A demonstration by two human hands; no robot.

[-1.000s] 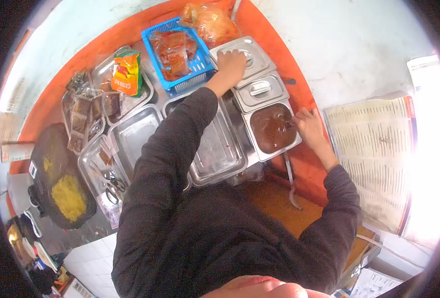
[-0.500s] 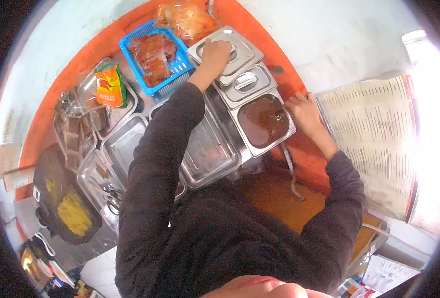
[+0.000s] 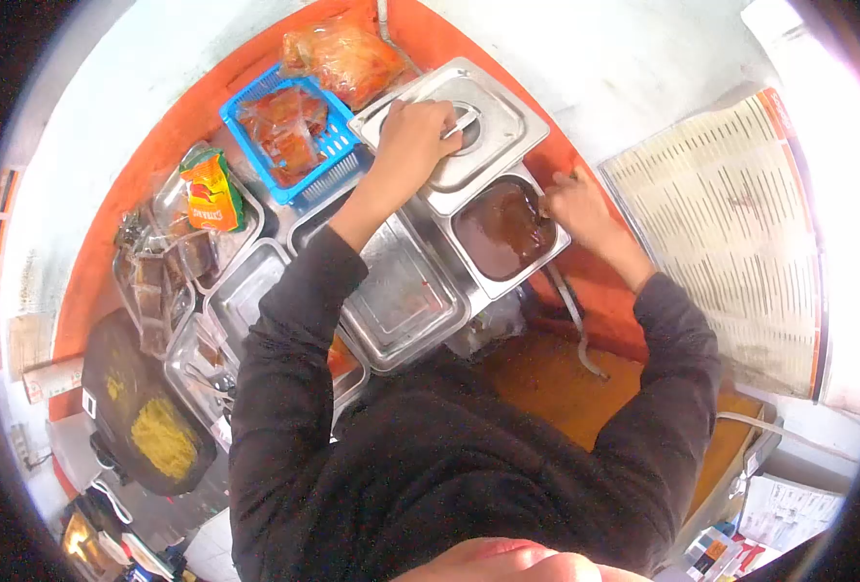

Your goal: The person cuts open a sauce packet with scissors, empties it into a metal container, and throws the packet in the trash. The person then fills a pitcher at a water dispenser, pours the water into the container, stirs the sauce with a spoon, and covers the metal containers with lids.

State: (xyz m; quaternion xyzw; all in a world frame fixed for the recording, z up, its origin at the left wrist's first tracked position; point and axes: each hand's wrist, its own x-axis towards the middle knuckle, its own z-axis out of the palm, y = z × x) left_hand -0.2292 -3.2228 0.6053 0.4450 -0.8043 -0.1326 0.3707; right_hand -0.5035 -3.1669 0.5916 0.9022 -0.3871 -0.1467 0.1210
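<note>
My left hand [image 3: 417, 138] is closed around the handle of a large steel lid [image 3: 503, 126], which is raised and hides the smaller lid behind it. Just below the lid sits an uncovered steel container [image 3: 501, 233] of dark brown sauce. At its right rim my right hand [image 3: 577, 206] has its fingers pressed together; what they hold, if anything, is too small to make out.
A blue basket [image 3: 299, 189] with packed red food and a bagged orange item [image 3: 347, 60] lie upper left. Steel trays [image 3: 405, 291], a green-orange packet [image 3: 212, 194] and a dark griddle [image 3: 110, 388] with yellow food are leftward. A menu sheet [image 3: 721, 223] hangs right.
My left hand has lifted the large lid and brought it nearer, over the smaller lid. My right hand remains at the sauce container's right rim. The view has shifted.
</note>
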